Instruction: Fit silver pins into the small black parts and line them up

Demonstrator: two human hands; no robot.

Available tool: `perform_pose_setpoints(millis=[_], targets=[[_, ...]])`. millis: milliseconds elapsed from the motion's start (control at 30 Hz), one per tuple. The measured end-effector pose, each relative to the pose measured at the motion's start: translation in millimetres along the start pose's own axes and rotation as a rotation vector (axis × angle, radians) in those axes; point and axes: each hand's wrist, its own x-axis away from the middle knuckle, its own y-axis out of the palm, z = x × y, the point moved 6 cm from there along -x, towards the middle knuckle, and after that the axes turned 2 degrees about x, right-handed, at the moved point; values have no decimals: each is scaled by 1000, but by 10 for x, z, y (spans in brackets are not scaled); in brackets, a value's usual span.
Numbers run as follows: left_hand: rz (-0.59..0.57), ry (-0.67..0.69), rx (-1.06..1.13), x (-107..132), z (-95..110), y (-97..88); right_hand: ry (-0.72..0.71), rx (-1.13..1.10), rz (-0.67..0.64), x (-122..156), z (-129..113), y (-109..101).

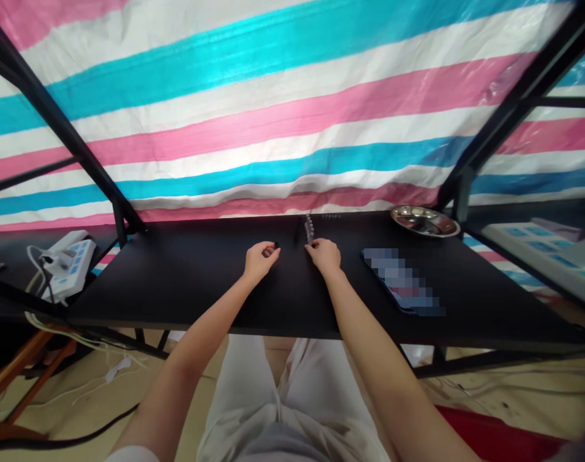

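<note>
Above the black table [186, 276], my right hand [325, 256] is closed in a pinch at the near end of a short strand of clear or greyish beads [308, 226]. The strand runs away from me toward the table's back edge. My left hand [260, 260] is a little to the left, its fingers curled with thumb and forefinger close together. A tiny dark spot shows at its fingertips, too small to name. Several small loose beads [331, 217] sit in a row near the back edge, beyond my right hand.
A round shiny metal dish [424, 222] stands at the back right. A phone-shaped blue item [402, 283], blurred out, lies right of my right arm. White power strips [71, 266] with cables are at the left. Black metal posts [88, 157] and a striped tarp [273, 135] enclose the table.
</note>
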Motion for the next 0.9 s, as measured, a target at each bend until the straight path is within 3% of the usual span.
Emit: perform_pose_setpoints(millis=[200, 333, 467, 633, 767, 900], targets=[[-46, -107, -74, -228, 37, 449, -59, 43, 3, 81, -26, -55], [-50, -187, -191, -314, -32, 624, -66, 41, -9, 96, -38, -77], [-66, -132, -371, -361, 18, 686, -51, 30, -21, 83, -37, -83], [-163, -170, -537, -366, 36, 747, -36, 22, -27, 78, -28, -80], [-193, -175, -581, -317, 49, 703, -39, 20, -26, 70, -14, -64], [-231, -76, -558, -202, 86, 602, -35, 13, -22, 69, -10, -62]])
